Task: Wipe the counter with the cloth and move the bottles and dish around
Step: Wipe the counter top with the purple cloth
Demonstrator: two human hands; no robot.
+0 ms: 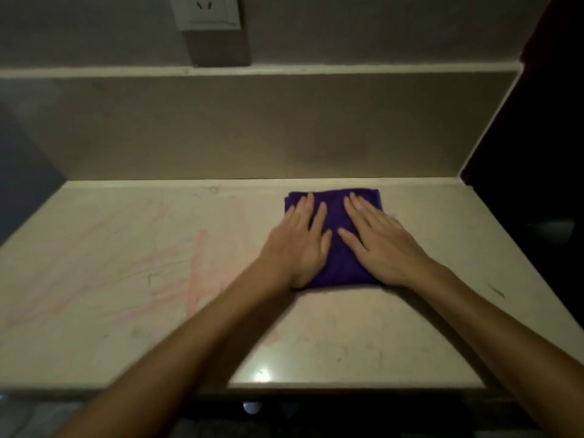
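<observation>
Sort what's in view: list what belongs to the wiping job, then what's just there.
Job:
folded purple cloth
pale marble-look counter with pink smears
left hand and right hand, both flat on the cloth

Just there:
white wall socket
beige backsplash

No bottles or dish in view.

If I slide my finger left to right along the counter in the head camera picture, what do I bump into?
Pink smeared streaks on the pale stone counter → left hand → folded purple cloth between the hands → right hand → small dark mark.

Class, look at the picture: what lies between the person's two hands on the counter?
In the head view, only a strip of the purple cloth shows between the left hand and right hand; both press flat on it.
</observation>
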